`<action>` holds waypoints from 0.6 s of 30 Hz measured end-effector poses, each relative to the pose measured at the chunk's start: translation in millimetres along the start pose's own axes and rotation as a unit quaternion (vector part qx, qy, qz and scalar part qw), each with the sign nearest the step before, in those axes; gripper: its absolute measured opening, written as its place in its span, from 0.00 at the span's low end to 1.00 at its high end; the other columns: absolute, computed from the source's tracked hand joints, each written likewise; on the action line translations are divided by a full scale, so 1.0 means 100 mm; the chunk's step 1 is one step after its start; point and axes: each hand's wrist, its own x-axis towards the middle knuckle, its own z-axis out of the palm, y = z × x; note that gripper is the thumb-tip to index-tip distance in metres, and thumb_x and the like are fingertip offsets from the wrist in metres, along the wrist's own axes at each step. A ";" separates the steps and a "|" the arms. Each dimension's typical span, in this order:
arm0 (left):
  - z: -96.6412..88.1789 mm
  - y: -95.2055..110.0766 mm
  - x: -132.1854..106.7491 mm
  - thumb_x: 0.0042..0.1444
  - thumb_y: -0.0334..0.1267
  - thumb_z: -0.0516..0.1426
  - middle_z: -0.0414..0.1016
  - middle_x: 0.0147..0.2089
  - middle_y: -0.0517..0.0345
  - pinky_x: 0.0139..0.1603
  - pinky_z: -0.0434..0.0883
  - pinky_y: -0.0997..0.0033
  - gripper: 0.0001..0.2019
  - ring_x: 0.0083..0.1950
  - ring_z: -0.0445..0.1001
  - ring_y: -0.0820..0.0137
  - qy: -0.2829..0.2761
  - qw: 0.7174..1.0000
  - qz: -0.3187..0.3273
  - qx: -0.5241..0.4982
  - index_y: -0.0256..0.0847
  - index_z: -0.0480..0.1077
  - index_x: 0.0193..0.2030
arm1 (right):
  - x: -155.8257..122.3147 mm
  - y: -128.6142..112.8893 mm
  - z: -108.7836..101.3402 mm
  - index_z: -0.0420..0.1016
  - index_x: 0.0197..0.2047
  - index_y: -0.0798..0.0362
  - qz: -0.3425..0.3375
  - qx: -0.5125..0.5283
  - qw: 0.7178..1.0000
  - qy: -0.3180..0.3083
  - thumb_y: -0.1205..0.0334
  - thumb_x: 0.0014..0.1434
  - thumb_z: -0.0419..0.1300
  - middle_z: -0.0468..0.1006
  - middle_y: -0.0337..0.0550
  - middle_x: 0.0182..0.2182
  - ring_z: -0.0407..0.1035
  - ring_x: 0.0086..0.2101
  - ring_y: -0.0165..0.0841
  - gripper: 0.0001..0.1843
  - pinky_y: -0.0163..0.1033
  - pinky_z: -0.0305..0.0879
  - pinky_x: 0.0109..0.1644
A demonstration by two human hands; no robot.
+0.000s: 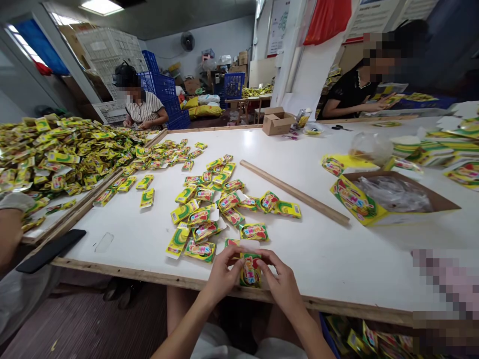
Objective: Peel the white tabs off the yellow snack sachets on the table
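Observation:
Near the table's front edge, a small yellow-green carton point(250, 271) with colourful lettering and a red fruit picture stands between my hands. My left hand point(225, 271) grips its left side with thumb and fingers. On the right side my right hand point(276, 271) holds it the same way. Just behind it lies another small carton point(231, 243), partly covered by my fingers, with a white flap showing. A loose heap of similar small cartons point(204, 217) spreads over the white table beyond my left hand, some with white flaps sticking out.
A wooden strip point(295, 192) lies across the table. To the right stands an open display box point(381, 218) with clear plastic bags. A large carton pile point(75, 149) fills the left, beside a black flat object point(52, 251). People sit at left and back; a blue crate point(329, 336) stands below.

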 end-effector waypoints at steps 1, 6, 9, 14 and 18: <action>0.00 0.00 0.01 0.59 0.38 0.56 0.74 0.49 0.48 0.52 0.72 0.61 0.09 0.52 0.72 0.61 0.007 1.000 0.010 0.013 0.40 0.73 0.44 | 0.02 0.00 0.01 0.76 0.42 0.50 -0.013 -0.003 1.000 0.013 0.52 0.61 0.56 0.79 0.46 0.40 0.73 0.42 0.39 0.13 0.42 0.72 0.45; 0.06 0.00 0.02 0.62 0.37 0.53 0.73 0.51 0.49 0.57 0.69 0.59 0.12 0.55 0.72 0.63 0.037 0.998 0.042 0.020 0.42 0.68 0.51 | 0.11 0.01 0.07 0.73 0.43 0.51 -0.022 0.043 0.996 0.071 0.52 0.60 0.57 0.79 0.46 0.39 0.74 0.41 0.39 0.13 0.44 0.72 0.46; 0.06 0.02 0.00 0.62 0.36 0.52 0.74 0.51 0.49 0.57 0.68 0.59 0.11 0.55 0.72 0.62 0.036 0.995 0.065 0.071 0.42 0.68 0.50 | 0.09 0.00 0.06 0.74 0.43 0.50 -0.039 0.030 0.998 0.046 0.53 0.61 0.56 0.79 0.46 0.40 0.73 0.42 0.39 0.12 0.44 0.71 0.47; 0.06 0.08 -0.01 0.61 0.37 0.55 0.77 0.47 0.50 0.53 0.69 0.62 0.08 0.51 0.74 0.62 0.055 0.991 0.071 0.103 0.42 0.72 0.45 | 0.04 -0.08 0.03 0.76 0.40 0.49 -0.062 0.000 0.998 0.031 0.54 0.62 0.57 0.78 0.45 0.41 0.72 0.43 0.39 0.10 0.42 0.69 0.48; 0.09 0.13 0.03 0.59 0.37 0.56 0.77 0.44 0.51 0.51 0.70 0.64 0.08 0.48 0.75 0.63 0.068 0.994 0.043 0.067 0.40 0.72 0.44 | 0.06 -0.13 0.04 0.75 0.39 0.50 -0.053 0.001 0.997 0.050 0.53 0.61 0.57 0.78 0.45 0.37 0.72 0.40 0.38 0.11 0.40 0.69 0.45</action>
